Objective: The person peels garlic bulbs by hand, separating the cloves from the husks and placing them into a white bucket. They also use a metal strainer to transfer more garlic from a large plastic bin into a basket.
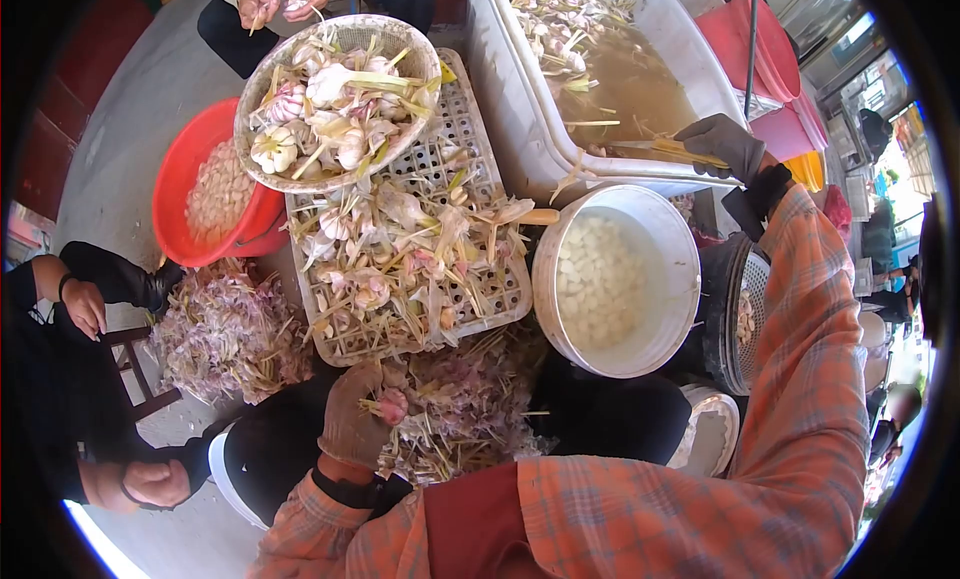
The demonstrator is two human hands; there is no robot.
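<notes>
My left hand (352, 419), in a thin glove, is closed around a pinkish garlic bulb (390, 406) above the pile of peelings. Over the near right rim of the big white tub (530, 109) is my right hand (728, 145) in a grey glove. Its fingers are curled on a bundle of pale dry garlic stalks (660, 151), whose far ends lie along the rim. Between my hands are a crate (470, 129) littered with garlic and skins, a wooden handle (538, 217) at its edge, and a white bucket (690, 279) of peeled cloves in water.
A basket of garlic bulbs (420, 144) rests on the crate's far end, beside a red bucket (170, 204) of cloves. Skins lie heaped (230, 329) on the floor. Another person's hands (285, 1) work at the top; more hands (85, 307) are at left.
</notes>
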